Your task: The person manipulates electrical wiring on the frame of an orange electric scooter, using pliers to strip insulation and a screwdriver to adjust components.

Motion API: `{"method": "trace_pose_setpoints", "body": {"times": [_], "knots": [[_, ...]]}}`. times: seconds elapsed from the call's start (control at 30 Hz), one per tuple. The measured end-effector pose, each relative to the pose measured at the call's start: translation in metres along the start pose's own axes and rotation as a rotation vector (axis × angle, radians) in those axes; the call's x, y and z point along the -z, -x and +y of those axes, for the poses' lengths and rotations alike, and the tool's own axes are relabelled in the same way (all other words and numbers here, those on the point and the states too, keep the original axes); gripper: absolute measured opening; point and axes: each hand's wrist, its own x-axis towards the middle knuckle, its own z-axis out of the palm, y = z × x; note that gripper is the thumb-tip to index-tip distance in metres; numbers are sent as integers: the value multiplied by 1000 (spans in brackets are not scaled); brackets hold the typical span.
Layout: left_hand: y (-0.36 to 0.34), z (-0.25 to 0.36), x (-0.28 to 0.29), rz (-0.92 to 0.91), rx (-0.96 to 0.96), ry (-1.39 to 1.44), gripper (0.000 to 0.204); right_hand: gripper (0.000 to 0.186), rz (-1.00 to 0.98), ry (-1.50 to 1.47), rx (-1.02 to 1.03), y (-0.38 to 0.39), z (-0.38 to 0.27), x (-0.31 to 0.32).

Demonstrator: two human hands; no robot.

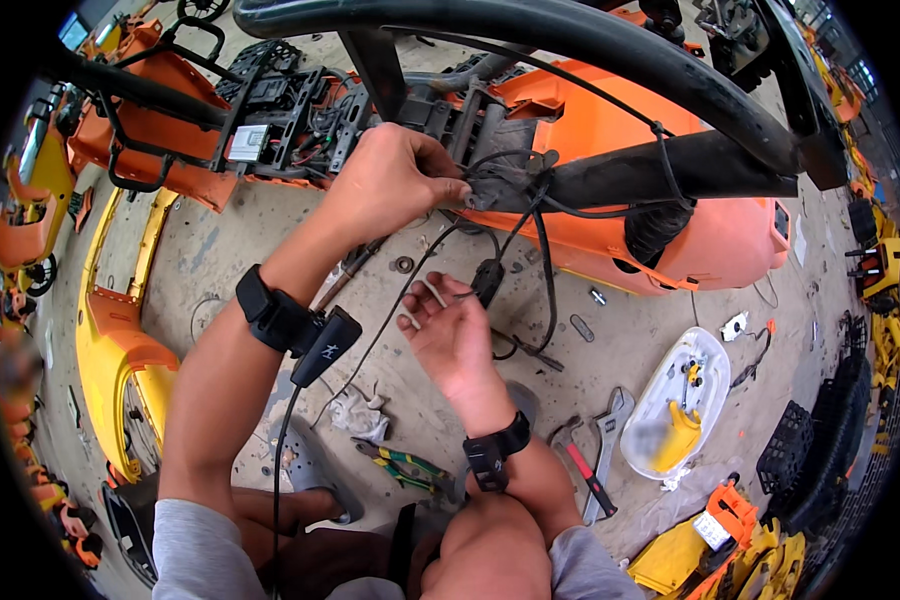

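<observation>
Vehicle repair workshop, stained floor (220, 265), pliers (407, 467), adjustable wrench (607, 440), hammer (592, 485), loose yellow panel (105, 350), half-dismantled orange vehicle (600, 110)

Set over a grey concrete floor (240, 255), dark-spotted and scuffed. Lit evenly, with a bright bluish window-like patch (73, 31) far left, smaller bright spots (863, 73) far right. Edged on right by dark, brick-patterned wall (887, 455).
</observation>
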Motion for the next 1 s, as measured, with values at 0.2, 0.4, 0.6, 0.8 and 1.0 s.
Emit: {"method": "trace_pose_setpoints", "body": {"times": [0.2, 0.4, 0.6, 0.8, 1.0], "knots": [[-8, 13, 12, 122, -54, -121, 25, 16, -64, 28, -69, 2, 9, 9], [-2, 34, 3, 20, -81, 27, 39, 17, -95, 46, -17, 7, 4, 6], [27, 48, -20, 119, -43, 200, 34, 21, -198, 103, 67, 14, -3, 0], [66, 27, -64, 256, -245, 12, 21, 28, -116, 197, 406, 18, -17, -14], [76, -8, -76, 257, -276, -128, 9, 31, -63, 572, 536, 17, -39, -42]]}}
